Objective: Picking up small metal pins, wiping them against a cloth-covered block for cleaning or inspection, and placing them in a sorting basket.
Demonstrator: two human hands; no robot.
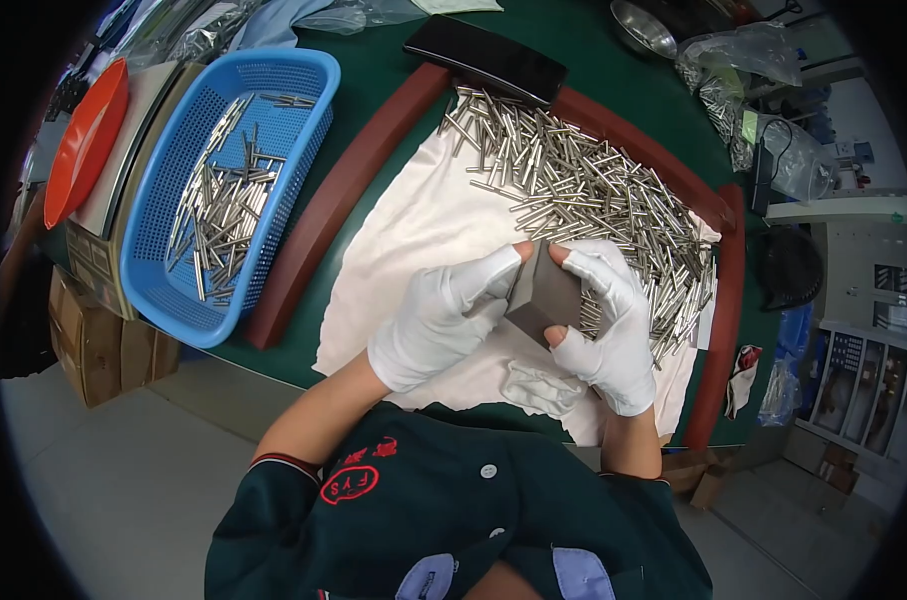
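A dark grey rectangular block [550,300] is held up between my hands above the pale cloth [389,255]. My left hand [439,320], in a white glove with bare fingertips, closes on its left side; some of those fingers are hidden. On the right side, my right hand [619,330], gloved the same way, grips the block with thumb and fingers. Beyond the hands spreads a large heap of thin shiny metal pins [599,190]. A crumpled white cloth piece [542,388] lies just below the block.
Dark red bars [349,205] frame the cloth on the green table. A black phone-like slab [486,60] rests at the far bar. To the left, a blue perforated basket [331,85] holds more pins, beside a red tray [86,145]. Plastic bags [754,55] lie far right.
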